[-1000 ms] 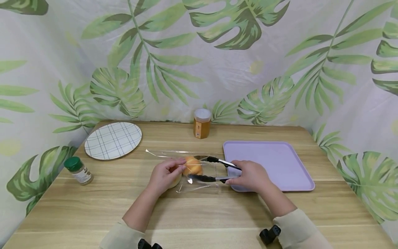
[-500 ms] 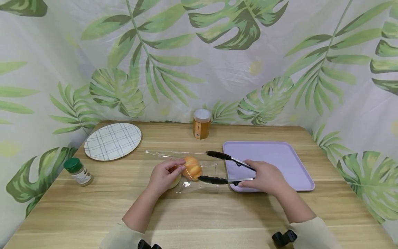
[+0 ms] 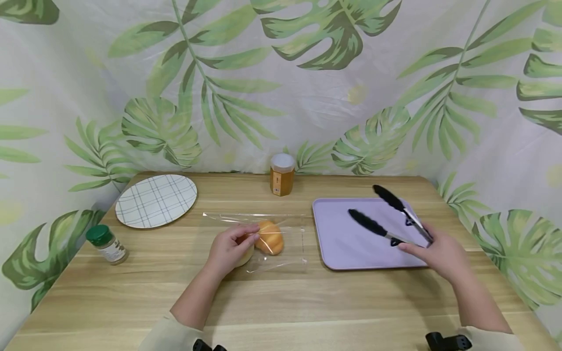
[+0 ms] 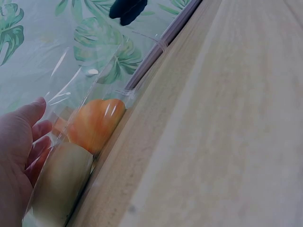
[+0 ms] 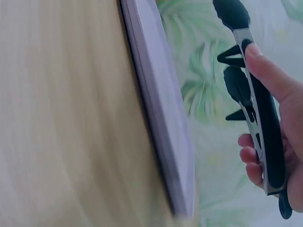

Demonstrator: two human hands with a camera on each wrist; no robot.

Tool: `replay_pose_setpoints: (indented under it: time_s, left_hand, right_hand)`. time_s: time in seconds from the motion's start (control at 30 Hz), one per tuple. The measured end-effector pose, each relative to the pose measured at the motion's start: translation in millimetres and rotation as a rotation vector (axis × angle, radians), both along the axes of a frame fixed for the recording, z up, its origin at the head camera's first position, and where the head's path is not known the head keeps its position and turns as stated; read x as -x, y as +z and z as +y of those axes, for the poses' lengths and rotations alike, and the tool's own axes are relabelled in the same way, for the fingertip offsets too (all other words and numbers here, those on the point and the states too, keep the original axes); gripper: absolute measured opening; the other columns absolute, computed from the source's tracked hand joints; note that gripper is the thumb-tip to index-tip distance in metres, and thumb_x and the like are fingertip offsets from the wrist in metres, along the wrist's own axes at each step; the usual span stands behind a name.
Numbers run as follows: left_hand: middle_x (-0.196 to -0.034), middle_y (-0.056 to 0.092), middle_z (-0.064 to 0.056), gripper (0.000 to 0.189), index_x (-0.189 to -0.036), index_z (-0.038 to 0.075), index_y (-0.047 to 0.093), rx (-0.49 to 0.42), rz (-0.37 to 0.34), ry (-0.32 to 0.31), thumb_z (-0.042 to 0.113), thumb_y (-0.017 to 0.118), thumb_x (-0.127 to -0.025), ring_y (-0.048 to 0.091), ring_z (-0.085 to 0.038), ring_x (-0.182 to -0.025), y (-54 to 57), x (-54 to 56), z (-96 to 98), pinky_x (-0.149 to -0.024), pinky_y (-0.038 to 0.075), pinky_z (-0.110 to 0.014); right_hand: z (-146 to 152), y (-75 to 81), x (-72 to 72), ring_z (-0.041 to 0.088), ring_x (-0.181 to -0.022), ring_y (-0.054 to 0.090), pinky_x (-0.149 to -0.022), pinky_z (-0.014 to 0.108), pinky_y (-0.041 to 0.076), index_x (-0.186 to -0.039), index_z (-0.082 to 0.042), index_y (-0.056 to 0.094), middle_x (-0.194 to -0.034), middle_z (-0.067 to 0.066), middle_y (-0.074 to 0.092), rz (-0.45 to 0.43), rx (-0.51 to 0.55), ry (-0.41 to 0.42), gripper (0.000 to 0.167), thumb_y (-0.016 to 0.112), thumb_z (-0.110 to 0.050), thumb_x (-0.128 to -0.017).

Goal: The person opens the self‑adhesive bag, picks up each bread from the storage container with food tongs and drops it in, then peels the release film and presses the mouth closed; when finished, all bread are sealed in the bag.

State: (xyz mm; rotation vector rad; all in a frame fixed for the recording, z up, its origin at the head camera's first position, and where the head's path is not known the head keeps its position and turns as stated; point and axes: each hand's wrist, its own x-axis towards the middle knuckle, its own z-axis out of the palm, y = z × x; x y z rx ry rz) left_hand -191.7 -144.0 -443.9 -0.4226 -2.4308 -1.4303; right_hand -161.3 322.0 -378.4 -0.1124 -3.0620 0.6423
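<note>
A clear plastic bag [image 3: 291,263] lies on the table with an orange, ridged bread roll [image 3: 270,238] inside. Beside that roll, a paler, rounded bread piece [image 4: 62,182] is in the bag too, partly covered by my left hand in the head view. My left hand [image 3: 230,249] pinches the film of the bag at its left part. Over the lilac tray [image 3: 335,256], my right hand [image 3: 443,251] grips black-tipped metal tongs [image 3: 370,223]. The arms of the tongs [image 5: 267,127] are spread, with nothing between the tips.
A checked oval plate [image 3: 156,201] lies at the back left. Nearer on the left stands a green-capped spice jar [image 3: 107,244]. An amber jar with a pale lid [image 3: 282,175] stands at the back centre, before the leaf-print cloth [image 3: 307,107].
My right hand has drawn the tongs out of the bag, away from the orange roll, and to the right above the tray. My left hand has stayed at the bag.
</note>
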Motion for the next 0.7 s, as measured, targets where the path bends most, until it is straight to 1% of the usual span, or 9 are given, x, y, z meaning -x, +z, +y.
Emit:
replay_pose_setpoints:
  time_s: [0.07,0.17,0.2,0.27,0.3,0.33,0.43,0.57,0.7]
  left_hand:
    - [-0.109,0.075,-0.008,0.018,-0.104,0.007,0.076,0.001,-0.002,0.001,0.012,0.074,-0.087,0.069,-0.025,-0.104,0.1,-0.1,0.2,-0.088,0.057,-0.025]
    - [-0.109,0.075,-0.007,0.018,-0.103,0.007,0.076,0.004,-0.008,0.009,0.012,0.075,-0.086,0.069,-0.025,-0.105,-0.1,-0.2,0.3,-0.095,0.055,-0.037]
    - [-0.109,0.075,-0.007,0.018,-0.103,0.008,0.076,0.006,-0.012,0.012,0.012,0.075,-0.086,0.069,-0.026,-0.106,-0.2,-0.2,0.2,-0.096,0.055,-0.039]
    - [-0.109,0.075,-0.007,0.018,-0.103,0.008,0.076,0.01,-0.014,0.015,0.013,0.075,-0.086,0.069,-0.027,-0.108,-0.4,-0.2,0.0,-0.095,0.055,-0.041]
    - [-0.11,0.075,-0.007,0.018,-0.103,0.008,0.076,0.011,-0.012,0.017,0.013,0.075,-0.086,0.068,-0.027,-0.109,-0.3,-0.1,0.0,-0.099,0.053,-0.043]
    - [-0.11,0.075,-0.007,0.018,-0.103,0.008,0.076,0.009,-0.013,0.014,0.013,0.075,-0.086,0.068,-0.028,-0.109,-0.5,0.1,-0.3,-0.096,0.055,-0.043]
    - [-0.111,0.074,-0.008,0.018,-0.103,0.008,0.076,0.005,-0.008,0.009,0.014,0.075,-0.086,0.068,-0.029,-0.111,-0.4,0.3,-0.7,-0.105,0.048,-0.046]
    - [-0.111,0.074,-0.01,0.018,-0.103,0.006,0.076,0.013,0.006,0.002,0.012,0.074,-0.086,0.068,-0.03,-0.111,-0.4,0.9,-0.7,-0.114,0.038,-0.049]
    - [-0.11,0.075,-0.009,0.017,-0.102,0.006,0.076,0.021,0.022,-0.002,0.012,0.075,-0.086,0.068,-0.03,-0.11,-0.2,1.7,0.0,-0.115,0.037,-0.049]
  right_hand:
    - [15.7,-3.8,0.3,0.059,-0.115,0.048,-0.087,0.064,0.047,-0.145,0.012,0.032,-0.135,0.043,0.044,-0.004,0.047,-0.055,0.101,0.067,-0.061,-0.084]
    - [36.1,-11.7,2.3,0.055,-0.106,0.053,-0.079,0.06,0.049,-0.14,0.012,0.038,-0.127,0.043,0.049,0.029,0.092,-0.145,0.093,0.066,-0.058,-0.086]
    - [42.3,-13.8,3.4,0.056,-0.107,0.051,-0.08,0.061,0.048,-0.141,0.012,0.037,-0.128,0.044,0.048,0.029,0.095,-0.178,0.094,0.064,-0.06,-0.087]
    - [53.6,-17.4,6.4,0.058,-0.113,0.049,-0.084,0.065,0.046,-0.144,0.011,0.033,-0.132,0.044,0.044,0.01,0.113,-0.258,0.1,0.061,-0.064,-0.086]
    - [58.8,-19.1,8.2,0.059,-0.118,0.046,-0.088,0.067,0.044,-0.147,0.01,0.03,-0.136,0.043,0.041,-0.005,0.12,-0.304,0.103,0.06,-0.067,-0.085]
    - [63.8,-20.5,10.1,0.061,-0.123,0.04,-0.094,0.069,0.041,-0.149,0.01,0.023,-0.141,0.044,0.035,-0.028,0.121,-0.344,0.109,0.058,-0.07,-0.084]
    - [76.8,-25.2,15.4,0.062,-0.134,0.024,-0.106,0.071,0.03,-0.15,0.012,0.009,-0.15,0.043,0.017,-0.089,0.137,-0.436,0.12,0.053,-0.076,-0.082]
    - [88.2,-33.7,19.4,0.062,-0.135,0.021,-0.108,0.071,0.028,-0.149,0.014,0.008,-0.151,0.043,0.013,-0.118,0.134,-0.483,0.121,0.049,-0.078,-0.083]
    - [93.1,-41.2,22.1,0.061,-0.135,0.022,-0.109,0.069,0.028,-0.149,0.014,0.01,-0.15,0.043,0.016,-0.127,0.135,-0.497,0.119,0.049,-0.078,-0.083]
